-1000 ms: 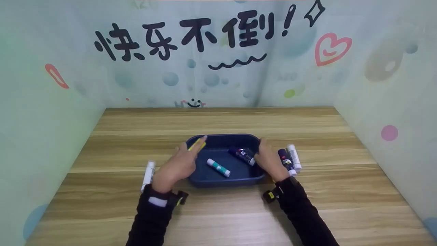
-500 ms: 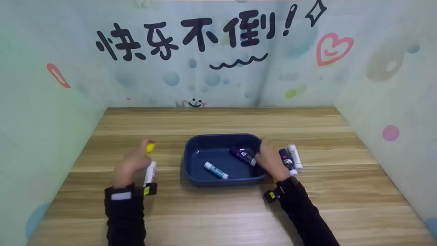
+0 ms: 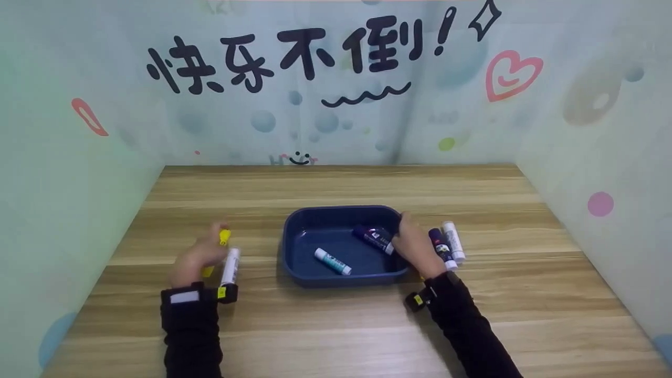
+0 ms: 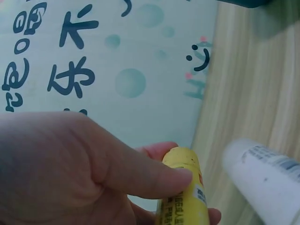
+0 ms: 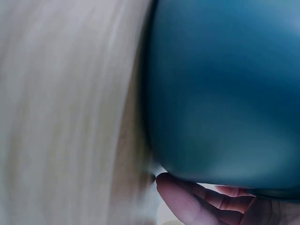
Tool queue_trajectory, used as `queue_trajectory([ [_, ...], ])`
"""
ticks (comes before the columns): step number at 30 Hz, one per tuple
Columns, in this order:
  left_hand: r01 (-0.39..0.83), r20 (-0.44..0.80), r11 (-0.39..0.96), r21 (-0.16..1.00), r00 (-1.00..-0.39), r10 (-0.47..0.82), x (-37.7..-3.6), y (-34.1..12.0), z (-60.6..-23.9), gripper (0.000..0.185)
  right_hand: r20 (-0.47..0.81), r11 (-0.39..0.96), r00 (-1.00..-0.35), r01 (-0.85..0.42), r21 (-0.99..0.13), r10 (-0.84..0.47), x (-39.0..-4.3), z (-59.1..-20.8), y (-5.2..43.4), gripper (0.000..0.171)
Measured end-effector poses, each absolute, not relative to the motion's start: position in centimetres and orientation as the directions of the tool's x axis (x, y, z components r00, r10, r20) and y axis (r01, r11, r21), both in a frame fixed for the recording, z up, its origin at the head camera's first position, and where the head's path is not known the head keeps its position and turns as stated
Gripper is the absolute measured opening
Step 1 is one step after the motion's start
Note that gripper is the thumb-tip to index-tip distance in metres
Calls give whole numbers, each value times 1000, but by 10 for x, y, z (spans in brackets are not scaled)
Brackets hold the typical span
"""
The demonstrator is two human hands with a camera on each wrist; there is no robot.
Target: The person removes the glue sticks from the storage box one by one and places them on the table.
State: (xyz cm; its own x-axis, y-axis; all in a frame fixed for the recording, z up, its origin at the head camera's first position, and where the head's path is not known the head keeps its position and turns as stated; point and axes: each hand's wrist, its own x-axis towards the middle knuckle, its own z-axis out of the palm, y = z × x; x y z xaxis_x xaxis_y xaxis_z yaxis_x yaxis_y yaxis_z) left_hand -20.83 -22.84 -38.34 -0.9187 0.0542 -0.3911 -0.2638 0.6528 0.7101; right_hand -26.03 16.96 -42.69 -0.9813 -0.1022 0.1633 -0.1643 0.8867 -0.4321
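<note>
The step in hand was judged to be the setting-down of a yellow glue stick (image 3: pixel 223 237) on the tabletop (image 3: pixel 336 325), at about 9 o'clock from the blue tray (image 3: pixel 294 273). The stick was held in the left hand (image 3: pixel 197 257), with the thumb curled over its barrel and the fingers closed beneath it, as confirmed in the left wrist view (image 4: pixel 185 197). It was seen just beside a white glue stick (image 3: pixel 230 266) lying on the tabletop; contact between the two could not be established.

The right hand (image 3: pixel 415 247) was found resting against the tray's 3 o'clock wall, fingers curled at the rim and under the wall in the right wrist view; the tray appeared to be steadied by it.

The next move was judged to call for the yellow stick to be lowered flat and released gently, since a round barrel could be expected to roll.

The yellow stick was noted as a short cylinder with a bright yellow cap and a printed label, too small to be read.

Inside the tray, a white-and-teal stick (image 3: pixel 333 261) and a dark stick (image 3: pixel 373 239) were recorded. Two further sticks (image 3: pixel 447 244) were recorded at 3 o'clock, outside the tray.
</note>
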Motion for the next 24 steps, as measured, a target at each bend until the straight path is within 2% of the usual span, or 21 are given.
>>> queue_trajectory([
  [11,-312,-479,738,599,-877,18,-212,-227,-391,66,163,884,-982,-163,-438,-100,-260,-425,169,46],
  [24,-318,-471,787,528,-881,-40,-213,-221,-394,62,152,875,-984,-157,-458,-97,-261,-425,170,46],
])
